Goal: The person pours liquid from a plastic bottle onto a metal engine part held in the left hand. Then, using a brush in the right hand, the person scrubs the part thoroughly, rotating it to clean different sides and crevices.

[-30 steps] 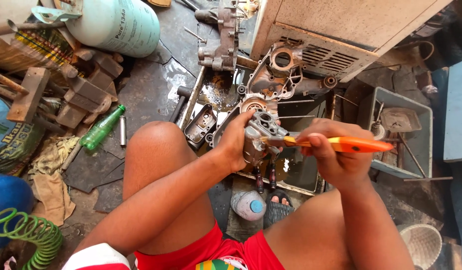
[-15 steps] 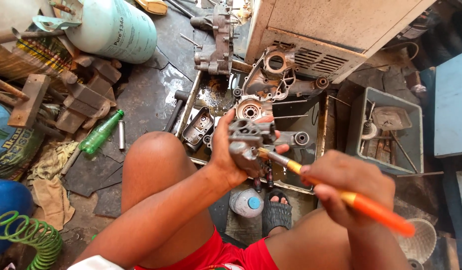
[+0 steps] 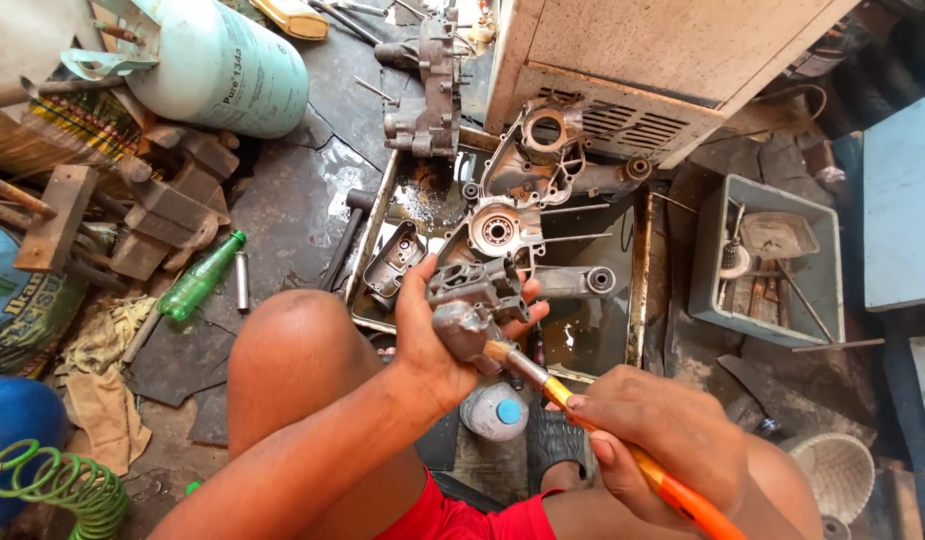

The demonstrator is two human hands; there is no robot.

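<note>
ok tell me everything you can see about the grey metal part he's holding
The grey metal part is a small cast piece, dull grey with dark grime, lumpy, with bored holes and bosses. The left hand grips it from the left side, thumb and fingers wrapped around it, holding it above the tray of dirty liquid. The brush with the orange handle, held in the right hand, touches its lower right side with the bristle end.

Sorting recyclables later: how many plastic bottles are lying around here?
2. A green bottle lies on the floor left of the knee; a clear bottle with a blue cap sits below the hands. Clutter may hide others.
</note>
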